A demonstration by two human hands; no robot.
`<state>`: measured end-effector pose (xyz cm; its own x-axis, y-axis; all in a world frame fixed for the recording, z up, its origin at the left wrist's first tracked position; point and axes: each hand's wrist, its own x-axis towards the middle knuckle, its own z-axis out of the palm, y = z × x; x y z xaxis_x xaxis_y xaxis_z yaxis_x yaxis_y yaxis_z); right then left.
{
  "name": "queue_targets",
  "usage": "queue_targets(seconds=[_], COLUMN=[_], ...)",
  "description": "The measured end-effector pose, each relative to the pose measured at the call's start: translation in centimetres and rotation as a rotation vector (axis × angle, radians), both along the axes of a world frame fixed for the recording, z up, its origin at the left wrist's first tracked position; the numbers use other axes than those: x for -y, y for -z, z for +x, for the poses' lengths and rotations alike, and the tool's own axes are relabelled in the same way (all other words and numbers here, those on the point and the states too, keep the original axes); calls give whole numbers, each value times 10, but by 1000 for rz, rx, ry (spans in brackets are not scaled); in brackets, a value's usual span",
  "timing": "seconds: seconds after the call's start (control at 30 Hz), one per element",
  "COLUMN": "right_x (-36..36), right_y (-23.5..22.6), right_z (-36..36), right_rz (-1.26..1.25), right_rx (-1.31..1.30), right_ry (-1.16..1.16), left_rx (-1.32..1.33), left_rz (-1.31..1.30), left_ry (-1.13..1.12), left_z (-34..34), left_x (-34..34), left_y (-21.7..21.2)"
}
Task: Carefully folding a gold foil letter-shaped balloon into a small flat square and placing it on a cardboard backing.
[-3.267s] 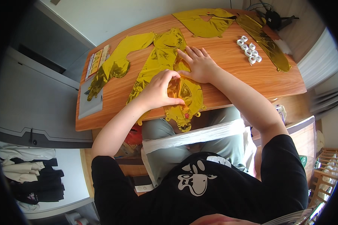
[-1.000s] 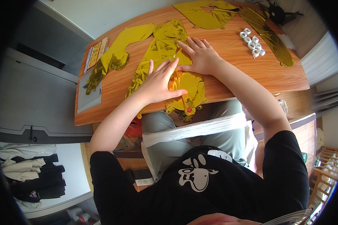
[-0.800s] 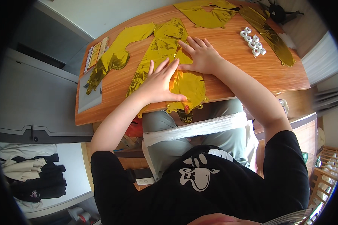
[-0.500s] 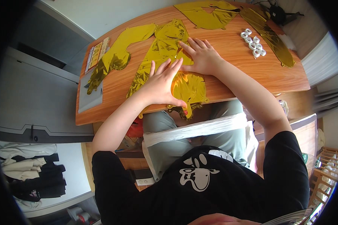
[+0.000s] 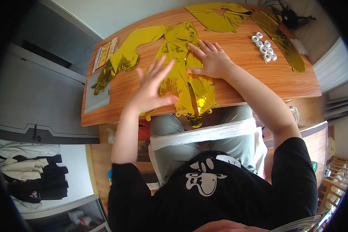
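Observation:
A flat, uninflated gold foil balloon (image 5: 181, 73) lies lengthwise on the wooden table (image 5: 239, 83), its lower end hanging over the front edge. My right hand (image 5: 210, 60) lies flat on it, fingers spread, pressing the foil down. Over the balloon's left side my left hand (image 5: 152, 89) is lifted off the foil, open, with fingers apart and nothing in it.
More gold foil balloons lie around: one at the left (image 5: 123, 58), one at the back (image 5: 218, 17), a long one at the right (image 5: 284, 40). Several small white rings (image 5: 263, 48) sit near it. A grey pad (image 5: 96, 94) and a printed card (image 5: 104, 54) lie at the table's left end.
My left hand, which was pressing flat on the balloon, has lifted off it and moved slightly left. My right hand stays pressed on the foil.

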<state>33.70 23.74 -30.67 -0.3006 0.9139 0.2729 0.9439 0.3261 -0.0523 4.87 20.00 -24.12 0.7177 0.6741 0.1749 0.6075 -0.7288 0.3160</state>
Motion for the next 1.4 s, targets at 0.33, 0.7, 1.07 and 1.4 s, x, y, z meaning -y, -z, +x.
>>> queue_targets(seconds=[0.33,0.7,1.07,1.4], right_x=[3,2,4,-6], right_y=[-2,-6,-17,2], right_z=[2,0,1,6], right_rz=[-23,-45,-174,-37], right_rx=[-10,2,137,240], right_ry=[5,2,6,-24], left_rx=[83,997,667,457], left_rz=[249,-70,-655,-440], left_ry=[-1054,-689,-28,-81], left_z=[-49,-44,83,19], left_x=[66,35,5,-94], left_y=[54,55,4,34])
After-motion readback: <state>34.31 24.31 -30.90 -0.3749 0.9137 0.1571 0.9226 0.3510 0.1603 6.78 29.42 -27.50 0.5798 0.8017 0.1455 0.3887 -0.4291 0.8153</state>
